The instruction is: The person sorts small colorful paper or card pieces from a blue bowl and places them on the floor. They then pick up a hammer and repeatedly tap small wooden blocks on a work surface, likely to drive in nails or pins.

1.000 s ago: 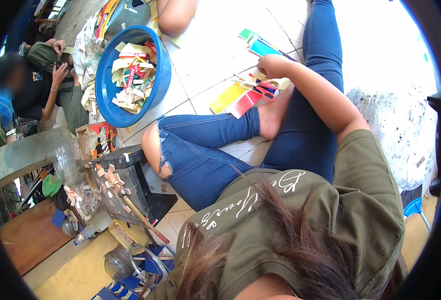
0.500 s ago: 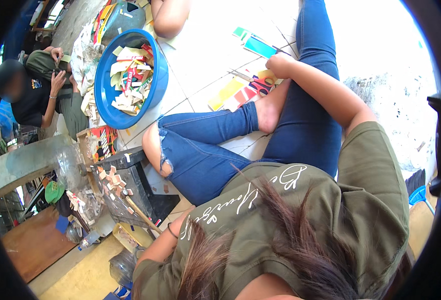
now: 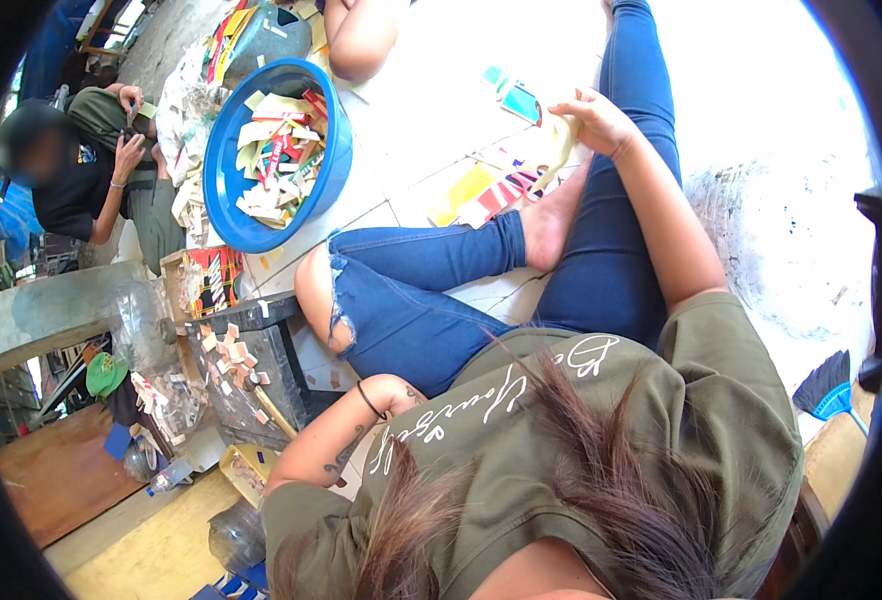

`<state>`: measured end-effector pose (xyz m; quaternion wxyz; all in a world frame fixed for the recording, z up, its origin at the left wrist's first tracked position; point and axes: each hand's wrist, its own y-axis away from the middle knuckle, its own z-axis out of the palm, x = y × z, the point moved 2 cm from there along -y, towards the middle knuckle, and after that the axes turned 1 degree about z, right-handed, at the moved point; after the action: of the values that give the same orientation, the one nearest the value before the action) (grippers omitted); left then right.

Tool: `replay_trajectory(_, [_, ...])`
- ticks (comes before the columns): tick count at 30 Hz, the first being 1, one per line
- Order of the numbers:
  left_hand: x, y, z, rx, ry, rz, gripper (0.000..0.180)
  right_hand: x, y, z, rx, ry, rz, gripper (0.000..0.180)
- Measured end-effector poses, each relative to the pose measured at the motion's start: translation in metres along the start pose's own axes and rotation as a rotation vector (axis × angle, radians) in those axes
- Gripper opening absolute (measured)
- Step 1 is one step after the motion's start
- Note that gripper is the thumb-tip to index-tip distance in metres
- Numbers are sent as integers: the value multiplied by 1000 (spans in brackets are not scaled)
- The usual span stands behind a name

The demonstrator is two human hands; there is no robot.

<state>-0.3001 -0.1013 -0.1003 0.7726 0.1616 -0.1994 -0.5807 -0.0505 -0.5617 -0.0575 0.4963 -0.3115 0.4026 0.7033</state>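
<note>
Cut strips point(image 3: 266, 180) lie heaped in the basin point(image 3: 337, 175), with a co-worker point(image 3: 71, 210) to its left and a container point(image 3: 273, 48) just behind it. To the basin's right, sheets point(image 3: 464, 193) lie on the floor point(image 3: 386, 160), the right hand point(image 3: 601, 120) beyond them with a strip point(image 3: 565, 150). Before the basin, nearer the wearer, small blocks point(image 3: 229, 350) rest on a low bench point(image 3: 229, 402).

Makeshift workshop — blue basin point(image 3: 339, 160) of cut scraps point(image 3: 281, 160), tiled floor point(image 3: 401, 130)
</note>
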Motion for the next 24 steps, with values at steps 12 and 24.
replay_trajectory(12, [11, 5, -11, -48, -47, -54, 51, 23, 6, 36, 251, -493, -58, 57])
replay_trajectory(24, [16, 11, -22, -76, -83, -53, 51, -36, 113, -13, 1050, 1055, -576, 19])
